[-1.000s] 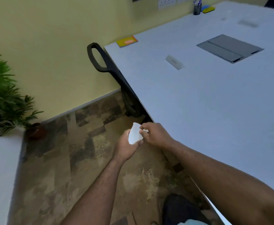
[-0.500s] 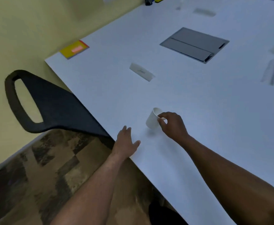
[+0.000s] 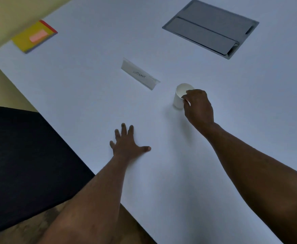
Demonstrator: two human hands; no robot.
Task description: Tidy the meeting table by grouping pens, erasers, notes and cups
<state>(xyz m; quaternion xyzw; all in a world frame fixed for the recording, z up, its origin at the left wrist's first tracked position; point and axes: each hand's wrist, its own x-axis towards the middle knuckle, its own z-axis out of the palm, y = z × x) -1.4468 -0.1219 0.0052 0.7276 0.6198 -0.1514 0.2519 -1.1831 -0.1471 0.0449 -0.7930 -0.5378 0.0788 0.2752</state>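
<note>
Right hand grips the small white paper cup at its rim and side, fingers curled round it; the cup stands upright on the white table, apparently just set down or about to be let go. Left hand lies flat on the table at 7 o'clock from the cup, fingers spread, holding nothing. At 10 o'clock from the cup, near it but apart, sits a white folded paper name card with handwritten lettering. Well apart at 10 o'clock, by the table corner, lies a yellow notepad with a pink sticky note. At 1 o'clock is a grey metal cable hatch set into the table. A black chair stands off the table edge at 8 o'clock. Judgement: the step in hand is placing the cup; the next move calls for releasing it cleanly without tipping, or carrying it on to wherever cups are grouped, none of which shows here. Against half a second ago, the cup has gone from tilted to upright and sits further in, closer to the name card; the left hand has moved fully onto the table.
</note>
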